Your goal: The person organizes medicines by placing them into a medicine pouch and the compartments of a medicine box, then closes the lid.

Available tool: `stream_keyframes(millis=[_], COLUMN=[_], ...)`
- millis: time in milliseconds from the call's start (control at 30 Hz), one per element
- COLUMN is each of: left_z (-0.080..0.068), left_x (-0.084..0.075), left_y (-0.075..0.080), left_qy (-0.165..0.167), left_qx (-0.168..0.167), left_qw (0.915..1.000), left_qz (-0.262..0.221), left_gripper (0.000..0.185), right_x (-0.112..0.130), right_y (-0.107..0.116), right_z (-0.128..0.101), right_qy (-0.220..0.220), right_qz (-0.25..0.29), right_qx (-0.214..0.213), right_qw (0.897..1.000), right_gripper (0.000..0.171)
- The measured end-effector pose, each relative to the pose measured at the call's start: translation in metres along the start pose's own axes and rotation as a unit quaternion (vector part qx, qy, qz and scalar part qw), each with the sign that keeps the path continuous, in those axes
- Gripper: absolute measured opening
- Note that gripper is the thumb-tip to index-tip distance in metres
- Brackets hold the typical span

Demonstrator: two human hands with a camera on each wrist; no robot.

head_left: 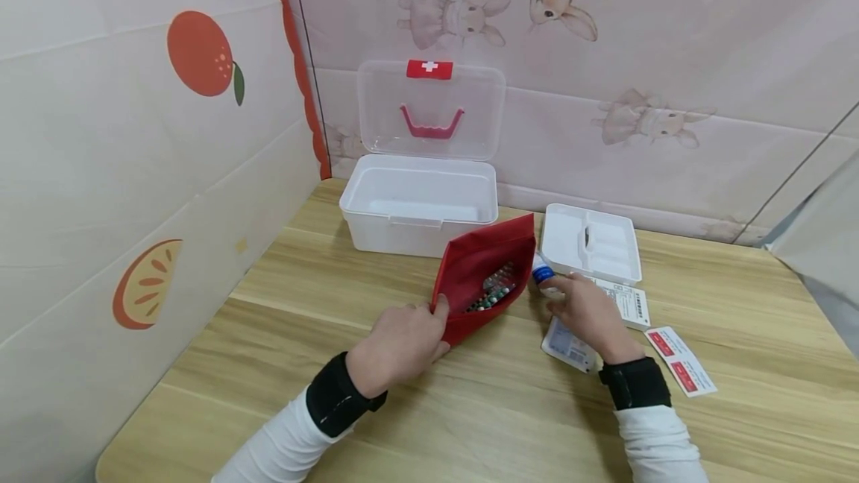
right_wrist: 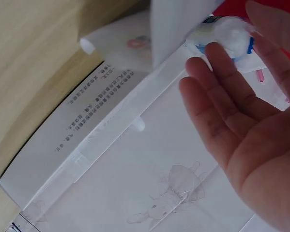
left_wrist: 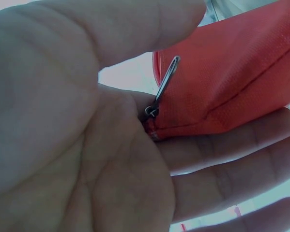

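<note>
Red fabric pouch (head_left: 485, 274) lies on the wooden bench (head_left: 268, 364), its corner by the zipper pull (left_wrist: 163, 86) pinched in the left hand (head_left: 401, 345). Right hand (head_left: 586, 311), fingers (right_wrist: 217, 72) relaxed, touches a blue-capped white bottle (head_left: 542, 275) beside the pouch.

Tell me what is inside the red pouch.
Through the open mouth of the red pouch, blister packs of pills show. The left hand holds its edge; the fabric hides anything deeper.
</note>
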State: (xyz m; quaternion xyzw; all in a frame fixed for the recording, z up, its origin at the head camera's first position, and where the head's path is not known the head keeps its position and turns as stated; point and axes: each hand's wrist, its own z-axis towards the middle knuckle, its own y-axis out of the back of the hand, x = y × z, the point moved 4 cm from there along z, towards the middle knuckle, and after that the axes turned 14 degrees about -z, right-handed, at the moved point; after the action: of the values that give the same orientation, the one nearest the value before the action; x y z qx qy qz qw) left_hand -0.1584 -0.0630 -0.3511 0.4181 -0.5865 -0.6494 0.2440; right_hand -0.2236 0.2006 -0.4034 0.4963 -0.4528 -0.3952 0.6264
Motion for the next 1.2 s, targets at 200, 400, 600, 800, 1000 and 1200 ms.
stream_keyframes(millis=[200, 400, 600, 800, 1000, 1200], left_z=[-0.001, -0.002, -0.003, -0.003, -0.003, -0.003], left_x=[-0.001, -0.002, -0.003, -0.002, -0.002, -0.002], left_y=[0.000, 0.001, 0.002, 0.001, 0.001, 0.001], left_qy=[-0.008, -0.009, -0.007, -0.009, -0.012, -0.014], left_qx=[-0.015, -0.020, -0.016, -0.018, -0.018, -0.018], left_qw=[0.9998, 0.9998, 0.9998, 0.9998, 0.9998, 0.9997], left_qz=[0.004, 0.004, 0.000, -0.002, -0.003, -0.004], left_gripper=[0.057, 0.056, 0.057, 0.057, 0.057, 0.057], right_x=[0.001, 0.000, 0.008, 0.020, 0.023, 0.018], right_y=[0.006, 0.007, -0.006, -0.019, -0.020, -0.020], right_z=[0.000, 0.002, 0.002, -0.001, -0.004, -0.007], right_qy=[0.007, 0.009, 0.050, 0.082, 0.073, 0.046], right_qz=[0.012, 0.023, -0.024, -0.093, -0.087, -0.119], right_qx=[-0.052, -0.059, -0.026, -0.013, -0.026, -0.007], right_qw=[0.999, 0.998, 0.998, 0.992, 0.993, 0.992], right_gripper=[0.017, 0.017, 0.044, 0.045, 0.032, 0.027])
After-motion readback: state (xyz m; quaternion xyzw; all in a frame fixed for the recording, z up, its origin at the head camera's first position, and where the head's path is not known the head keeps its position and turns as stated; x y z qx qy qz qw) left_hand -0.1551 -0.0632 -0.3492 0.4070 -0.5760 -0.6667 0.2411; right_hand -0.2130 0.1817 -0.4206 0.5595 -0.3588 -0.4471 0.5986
